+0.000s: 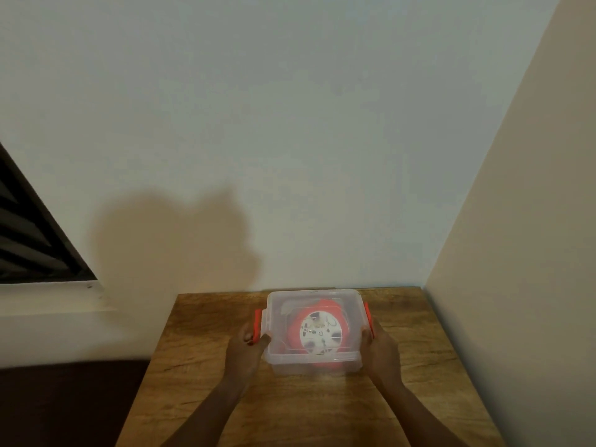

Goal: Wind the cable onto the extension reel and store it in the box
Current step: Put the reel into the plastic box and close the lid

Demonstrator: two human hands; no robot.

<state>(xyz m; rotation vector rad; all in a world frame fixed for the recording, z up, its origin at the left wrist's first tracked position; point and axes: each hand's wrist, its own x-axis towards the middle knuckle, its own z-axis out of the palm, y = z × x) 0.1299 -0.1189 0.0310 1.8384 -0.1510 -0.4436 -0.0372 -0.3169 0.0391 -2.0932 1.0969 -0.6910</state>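
A clear plastic box [277, 356] with a clear lid stands on the wooden table [200, 350] near the back wall. Inside it lies the extension reel [295, 327], orange-red with a white round face turned up. The cable itself cannot be made out through the lid. An orange clip [257, 321] sits on the box's left side and another orange clip [367, 312] on its right side. My left hand [246, 348] grips the left clip and the box's left edge. My right hand [379, 348] presses against the right side at the other clip.
A white wall rises right behind the table, and a beige wall [516, 285] closes off its right edge. To the left are a dark window frame [32, 240], a pale ledge and dark floor below the table's left edge.
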